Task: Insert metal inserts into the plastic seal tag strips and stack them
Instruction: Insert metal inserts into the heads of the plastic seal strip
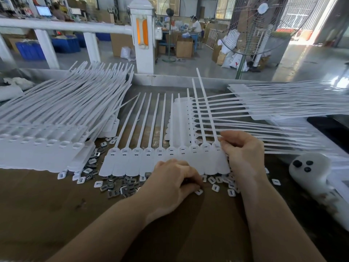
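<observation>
Room: workshop floor beyond a white rail (62, 25), with a pedestal fan (251, 29) at the far right and cardboard boxes (184, 48) further back.
Bench: brown board (47, 208) under my arms, a metal edge along its far side.
Left pile: tall stack (43, 129) of white strips, tags toward me, tails fanning away up-left; it sits just beside the strip I work on.
Right pile: another heap (283, 103) of strips lying crosswise, tags at the far right, tails running leftward over the bench and under my right hand.
Controller: white device (311, 173) with dark buttons, right of my right hand.
Strip: one row of joined tags (160, 159) lies flat in front of me; the row runs left to right, each tail points away from me, the rightmost tails tilted and crossing the right pile.
Inserts: small metal pieces (117, 188) and white square caps (215, 187) scattered along the strip's near edge, some under my hands.
Left hand (170, 180): fingers curled down onto the loose inserts at the strip's near edge; whether they pinch one I cannot tell.
Right hand (243, 152): fingertips bunched together, pinching at the head of the rightmost tag.
</observation>
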{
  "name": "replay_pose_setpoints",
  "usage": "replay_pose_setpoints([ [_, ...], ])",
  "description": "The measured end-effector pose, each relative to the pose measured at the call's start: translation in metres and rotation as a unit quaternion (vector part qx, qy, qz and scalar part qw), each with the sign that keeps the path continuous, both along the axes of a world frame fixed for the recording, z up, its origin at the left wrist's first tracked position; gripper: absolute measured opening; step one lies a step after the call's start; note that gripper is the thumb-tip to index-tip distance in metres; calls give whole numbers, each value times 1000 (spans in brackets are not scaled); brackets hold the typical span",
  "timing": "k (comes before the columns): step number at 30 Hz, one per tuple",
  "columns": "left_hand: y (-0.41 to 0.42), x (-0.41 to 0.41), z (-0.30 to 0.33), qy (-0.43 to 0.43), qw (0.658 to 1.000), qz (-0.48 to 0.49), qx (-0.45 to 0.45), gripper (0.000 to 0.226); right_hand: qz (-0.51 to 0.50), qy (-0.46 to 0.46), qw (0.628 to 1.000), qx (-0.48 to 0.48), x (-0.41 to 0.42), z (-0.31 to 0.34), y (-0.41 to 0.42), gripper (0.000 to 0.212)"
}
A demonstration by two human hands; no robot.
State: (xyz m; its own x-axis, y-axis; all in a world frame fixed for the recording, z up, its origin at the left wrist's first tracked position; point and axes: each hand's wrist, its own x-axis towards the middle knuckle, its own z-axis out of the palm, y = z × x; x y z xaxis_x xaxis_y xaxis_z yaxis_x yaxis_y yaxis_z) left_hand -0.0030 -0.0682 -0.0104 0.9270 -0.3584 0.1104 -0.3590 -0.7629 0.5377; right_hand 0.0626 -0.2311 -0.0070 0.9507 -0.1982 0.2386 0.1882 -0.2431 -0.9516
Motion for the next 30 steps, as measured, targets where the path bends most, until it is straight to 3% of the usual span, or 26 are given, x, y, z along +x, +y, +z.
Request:
replay_pose_setpoints([
  [12, 3, 3, -3, 5, 1000, 1, -16, 15, -7, -3, 1000, -11, 2, -5, 2, 30],
  [17, 10, 5, 5, 64, 994, 27, -79, 20, -20, 17, 997, -78, 6, -8, 3, 18],
  [23, 18, 6, 15, 71, 972, 66, -214, 25, -23, 21, 994, -102, 6, -10, 4, 17],
  [30, 25, 5, 18, 32, 990, 102, -94, 20, -29, 27, 993, -108, 7, -11, 4, 16],
])
